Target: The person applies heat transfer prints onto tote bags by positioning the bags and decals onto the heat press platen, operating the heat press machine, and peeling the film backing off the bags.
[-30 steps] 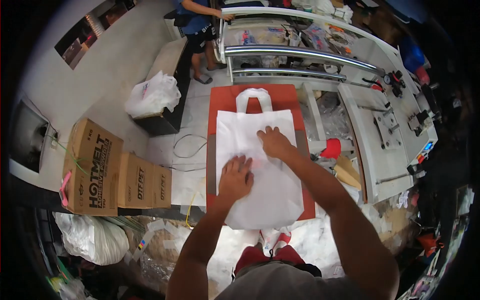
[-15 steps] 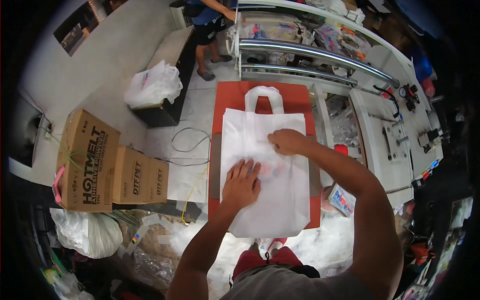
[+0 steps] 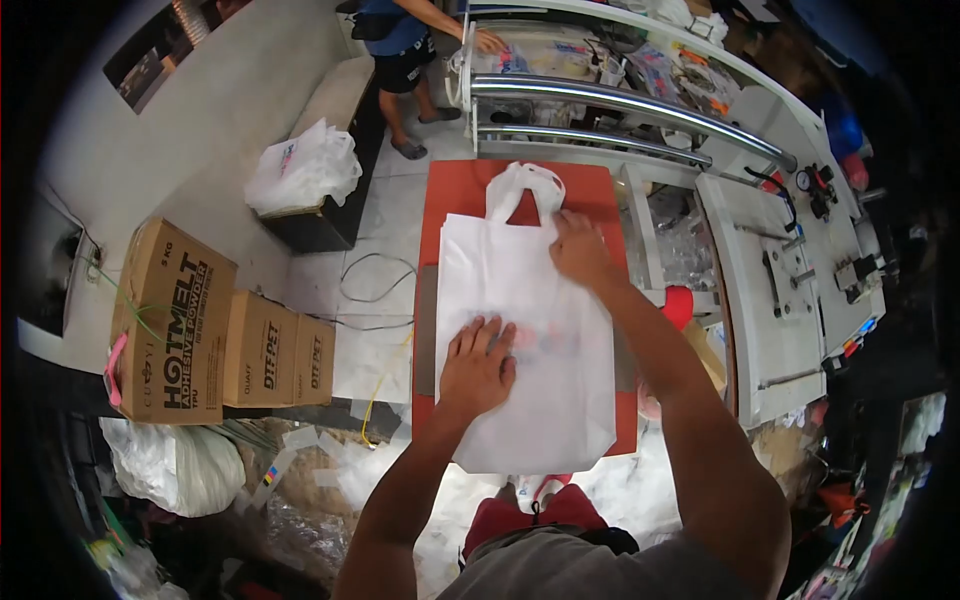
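A white non-woven tote bag (image 3: 530,420) lies flat on a red-orange board (image 3: 455,185), its looped handles toward the far end. Faint coloured print shows through its middle. My left hand (image 3: 478,368) rests on the bag left of that print, palm down with fingers spread. At the bag's top right corner, by the handle's base, my right hand (image 3: 582,250) has its fingers bent onto the fabric and appears to pinch it. The handle loops are lifted and skewed, and the two straps stand slightly apart.
A machine with metal rollers (image 3: 620,100) stands beyond the board, with a white press frame (image 3: 765,280) at right. Cardboard boxes (image 3: 190,320) and a bulging plastic bag (image 3: 170,465) are at left. Another person (image 3: 400,50) reaches over the machine. White bags (image 3: 305,170) lie on a bench.
My right hand has moved up from the bag's middle to its top right corner, and the handles have shifted. My left hand stays on the bag. The other person's hand reaches farther right.
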Action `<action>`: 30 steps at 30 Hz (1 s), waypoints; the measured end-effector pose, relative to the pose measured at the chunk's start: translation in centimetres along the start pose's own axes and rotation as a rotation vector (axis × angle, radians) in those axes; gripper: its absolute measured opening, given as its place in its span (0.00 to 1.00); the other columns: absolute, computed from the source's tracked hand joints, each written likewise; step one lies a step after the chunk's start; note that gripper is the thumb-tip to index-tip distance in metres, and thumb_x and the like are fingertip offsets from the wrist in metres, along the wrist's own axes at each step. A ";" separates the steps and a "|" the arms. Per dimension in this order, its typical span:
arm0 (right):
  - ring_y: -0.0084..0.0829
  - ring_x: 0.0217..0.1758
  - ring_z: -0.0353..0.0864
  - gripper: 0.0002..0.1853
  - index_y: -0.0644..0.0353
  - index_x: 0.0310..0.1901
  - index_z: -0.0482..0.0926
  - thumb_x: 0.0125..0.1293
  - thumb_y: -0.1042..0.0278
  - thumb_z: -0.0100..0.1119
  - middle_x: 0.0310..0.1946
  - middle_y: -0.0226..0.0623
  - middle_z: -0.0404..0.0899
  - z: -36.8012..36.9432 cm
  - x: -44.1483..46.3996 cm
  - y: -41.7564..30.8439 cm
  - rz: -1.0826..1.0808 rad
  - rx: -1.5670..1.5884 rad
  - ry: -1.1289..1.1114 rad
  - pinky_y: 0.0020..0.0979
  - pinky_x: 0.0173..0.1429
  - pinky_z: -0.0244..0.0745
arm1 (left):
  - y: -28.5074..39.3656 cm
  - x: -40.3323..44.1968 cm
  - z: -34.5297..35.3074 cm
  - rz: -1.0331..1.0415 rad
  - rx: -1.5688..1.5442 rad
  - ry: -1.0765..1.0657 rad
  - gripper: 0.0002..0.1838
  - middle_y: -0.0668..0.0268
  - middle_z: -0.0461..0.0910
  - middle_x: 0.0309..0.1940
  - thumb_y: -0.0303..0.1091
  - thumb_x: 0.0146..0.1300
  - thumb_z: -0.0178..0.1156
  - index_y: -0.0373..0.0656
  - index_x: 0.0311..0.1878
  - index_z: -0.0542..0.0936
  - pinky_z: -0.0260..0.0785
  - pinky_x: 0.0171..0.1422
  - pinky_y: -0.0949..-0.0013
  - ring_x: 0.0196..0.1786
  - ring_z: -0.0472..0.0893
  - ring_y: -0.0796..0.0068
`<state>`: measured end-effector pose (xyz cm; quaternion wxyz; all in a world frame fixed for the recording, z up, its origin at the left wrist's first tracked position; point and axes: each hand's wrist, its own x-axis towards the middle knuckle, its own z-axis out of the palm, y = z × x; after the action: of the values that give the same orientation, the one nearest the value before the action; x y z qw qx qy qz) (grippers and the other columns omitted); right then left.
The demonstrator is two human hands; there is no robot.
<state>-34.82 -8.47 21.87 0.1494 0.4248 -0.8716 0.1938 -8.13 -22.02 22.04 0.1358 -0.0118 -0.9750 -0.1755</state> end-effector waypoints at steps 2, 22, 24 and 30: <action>0.48 0.62 0.70 0.21 0.62 0.54 0.76 0.56 0.71 0.56 0.56 0.43 0.75 0.0 0.6 -0.1 0.136 -0.087 -0.030 0.51 0.66 0.64 | -0.3 0.1 0.1 0.016 0.005 0.017 0.27 0.57 0.68 0.65 0.41 0.61 0.55 0.50 0.66 0.71 0.54 0.73 0.49 0.70 0.64 0.52; 0.53 0.64 0.68 0.15 0.61 0.52 0.77 0.64 0.74 0.52 0.59 0.50 0.72 -14.4 -25.9 -6.2 0.395 0.153 0.066 0.49 0.68 0.62 | -1.2 -0.6 -4.6 -0.299 -0.524 0.225 0.17 0.59 0.80 0.50 0.34 0.65 0.59 0.42 0.56 0.77 0.69 0.62 0.64 0.55 0.79 0.59; 0.50 0.54 0.74 0.09 0.64 0.42 0.79 0.60 0.81 0.53 0.48 0.49 0.79 -16.1 -32.6 -4.5 0.502 0.186 0.138 0.45 0.60 0.68 | -3.5 -4.5 -6.1 -0.332 -0.580 0.448 0.15 0.61 0.81 0.51 0.34 0.70 0.55 0.41 0.56 0.77 0.69 0.61 0.66 0.53 0.78 0.70; 0.50 0.37 0.80 0.03 0.62 0.33 0.78 0.59 0.74 0.56 0.31 0.48 0.80 -10.4 -58.7 5.3 0.916 0.167 -0.088 0.45 0.44 0.75 | -3.8 -21.9 0.4 -1.237 -0.770 0.586 0.11 0.74 0.73 0.24 0.42 0.69 0.53 0.46 0.34 0.74 0.59 0.28 0.74 0.26 0.71 0.82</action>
<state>-3.16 39.38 5.00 -0.0233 0.0144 -0.9563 0.2910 12.58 -24.86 14.47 0.2513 0.5337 -0.5994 -0.5410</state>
